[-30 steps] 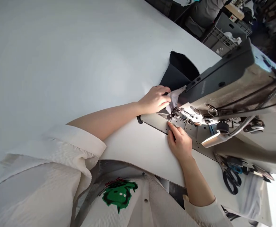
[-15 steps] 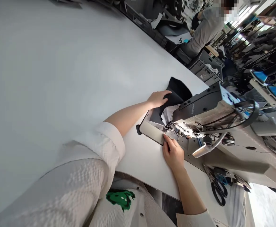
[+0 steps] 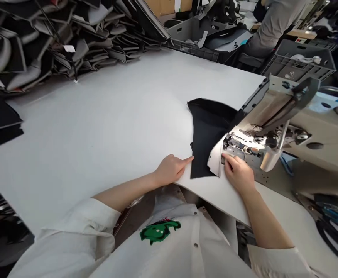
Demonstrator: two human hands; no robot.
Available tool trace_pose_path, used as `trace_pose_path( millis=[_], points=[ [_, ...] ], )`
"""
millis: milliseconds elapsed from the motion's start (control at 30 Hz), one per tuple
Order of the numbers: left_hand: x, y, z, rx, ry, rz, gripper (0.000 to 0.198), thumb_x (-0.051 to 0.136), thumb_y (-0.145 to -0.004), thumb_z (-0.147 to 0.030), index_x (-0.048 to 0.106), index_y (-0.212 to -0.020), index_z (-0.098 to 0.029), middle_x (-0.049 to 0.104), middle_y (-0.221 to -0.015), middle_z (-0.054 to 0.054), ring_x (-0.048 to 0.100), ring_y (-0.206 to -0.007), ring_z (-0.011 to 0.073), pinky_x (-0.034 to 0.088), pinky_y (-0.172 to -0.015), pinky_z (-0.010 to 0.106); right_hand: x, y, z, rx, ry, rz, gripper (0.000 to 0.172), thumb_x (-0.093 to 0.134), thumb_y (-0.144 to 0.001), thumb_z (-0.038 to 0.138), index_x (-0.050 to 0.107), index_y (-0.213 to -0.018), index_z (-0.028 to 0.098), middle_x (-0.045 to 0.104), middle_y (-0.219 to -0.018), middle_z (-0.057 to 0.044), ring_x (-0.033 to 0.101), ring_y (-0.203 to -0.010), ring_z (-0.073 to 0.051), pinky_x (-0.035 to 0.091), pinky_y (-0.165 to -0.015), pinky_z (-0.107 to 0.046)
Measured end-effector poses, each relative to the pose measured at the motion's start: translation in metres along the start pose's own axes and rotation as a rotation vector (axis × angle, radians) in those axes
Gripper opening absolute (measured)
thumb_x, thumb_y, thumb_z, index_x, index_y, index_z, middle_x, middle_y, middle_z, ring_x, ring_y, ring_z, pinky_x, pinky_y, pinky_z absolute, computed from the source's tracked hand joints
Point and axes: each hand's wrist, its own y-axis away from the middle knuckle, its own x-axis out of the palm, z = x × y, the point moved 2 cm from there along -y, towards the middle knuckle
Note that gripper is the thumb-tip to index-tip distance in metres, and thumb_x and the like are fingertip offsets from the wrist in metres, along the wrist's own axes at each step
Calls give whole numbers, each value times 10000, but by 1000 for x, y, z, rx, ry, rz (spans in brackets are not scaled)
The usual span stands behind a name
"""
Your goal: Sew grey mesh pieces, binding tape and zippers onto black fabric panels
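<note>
Left hand (image 3: pixel 169 170), index outstretched, likely steadies the dark fabric (image 3: pixel 206 135); right hand (image 3: pixel 240 174), fingers narrow, grip unclear, rests at its right.

A dark figure, apparently the numeral 3, marks a white sheet (image 3: pixel 229 47) beside a blue patch (image 3: pixel 244 42) beyond the far edge of the white worktable (image 3: pixel 114 116). Red strokes resembling script, illegible here, top the green motif (image 3: pixel 159 232) on the worker's pale shirt (image 3: pixel 183 255). Among the stacked dark pieces (image 3: pixel 105 42) at upper left, a white tag (image 3: pixel 69 48) and a smaller tag (image 3: pixel 75 81) below it show no legible print at this size.
</note>
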Motion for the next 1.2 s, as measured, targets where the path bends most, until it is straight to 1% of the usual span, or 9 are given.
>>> trace_pose_path(
  millis=[133,300,367,467,633,767,900,1000,1200],
  points=[
    [-30,-2,16,-160,183,22,412,358,-874,-166,671,-1137,-221,719,-897,13,638,-694,137,506,-690,259,-1,-3,14,-36,13,-3,400,410,-916,213,581,-1277,206,602,-790,-41,533,-688,-160,307,-523,-273],
    [-71,-79,42,-166,261,-226,381,352,-912,-278,651,-1130,-190,638,-1177,52,619,-1001,159,512,-831,267,4,-12,31,-172,-3,82,421,385,-928,189,544,-1317,212,583,-776,-34,531,-670,-154,345,-548,-263],
    [-65,-123,40,-64,202,-215,411,331,-931,-289,595,-1228,-182,548,-1329,62,536,-1182,168,454,-980,291,5,-14,31,-187,-62,81,401,378,-931,183,563,-1287,192,579,-764,-32,550,-700,-157,380,-578,-259],
    [-35,-186,38,60,6,-16,479,372,-948,-372,456,-1382,-188,375,-1491,57,323,-1382,204,267,-1151,360,4,-14,25,-184,-166,82,374,363,-943,186,576,-1251,180,577,-758,-30,562,-718,-163,421,-611,-266],
    [-10,-244,66,-120,-134,107,622,301,-962,-498,272,-1480,-156,222,-1553,86,158,-1439,306,159,-1159,531,-2,-11,17,-163,-306,156,319,360,-968,204,608,-1170,204,571,-800,-43,564,-767,-174,457,-665,-281],
    [-17,-214,85,-258,-149,96,640,270,-962,-487,263,-1480,-112,210,-1550,123,164,-1431,345,183,-1134,568,-4,-9,18,-190,-263,180,310,357,-971,208,610,-1150,205,556,-799,-45,543,-734,-178,437,-637,-298],
    [-17,-130,64,-310,-337,28,649,332,-940,-476,329,-1449,-73,315,-1503,167,297,-1383,340,227,-1134,501,-5,-4,23,-205,-248,184,263,368,-970,223,618,-1044,186,562,-789,-49,543,-744,-189,434,-666,-323],
    [-24,-76,50,-414,-497,80,648,356,-935,-466,404,-1389,-7,416,-1421,238,445,-1269,376,386,-1010,464,-4,-4,29,-181,-289,164,327,374,-959,220,512,-1253,178,583,-867,-67,557,-809,-210,465,-712,-351],
    [-63,-33,57,-551,-536,199,428,408,-938,-364,675,-909,-31,673,-830,212,648,-765,310,471,-640,368,-1,-9,39,-301,-302,78,440,372,-927,153,454,-1353,224,489,-1283,-146,508,-1156,-275,463,-910,-470]
  ],
)
